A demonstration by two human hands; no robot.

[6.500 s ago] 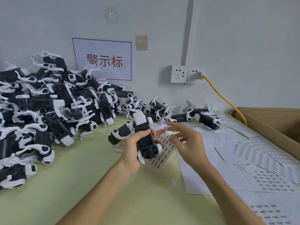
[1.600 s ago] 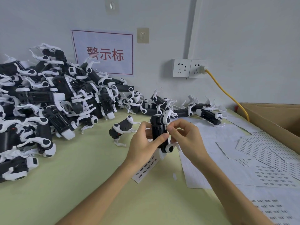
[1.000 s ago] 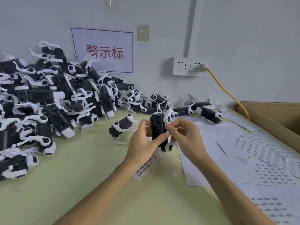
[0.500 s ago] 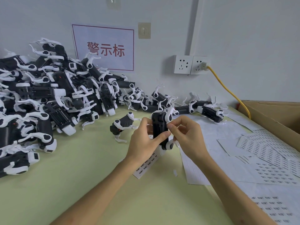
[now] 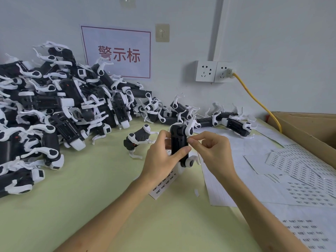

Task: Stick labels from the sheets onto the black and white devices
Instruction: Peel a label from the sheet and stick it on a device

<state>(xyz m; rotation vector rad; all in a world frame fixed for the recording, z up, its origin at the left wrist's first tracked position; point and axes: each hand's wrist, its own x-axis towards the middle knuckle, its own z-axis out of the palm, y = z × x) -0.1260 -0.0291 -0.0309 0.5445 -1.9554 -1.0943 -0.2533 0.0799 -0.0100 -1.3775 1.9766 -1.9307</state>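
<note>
Head view: left hand (image 5: 161, 157) clamps the upright black-and-white plastic device (image 5: 179, 142) steady, seemingly so right hand (image 5: 212, 151) fingers (image 5: 195, 140), pinching its edge, can press a label on.

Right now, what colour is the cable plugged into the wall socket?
Yellow. The cable shows best in the head view, plugged into the right socket.

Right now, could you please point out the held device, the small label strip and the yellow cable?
held device (image 5: 179, 142), head view, black body.
label strip (image 5: 163, 184), head view, printed middle.
yellow cable (image 5: 254, 98), head view, mid-run.
</note>
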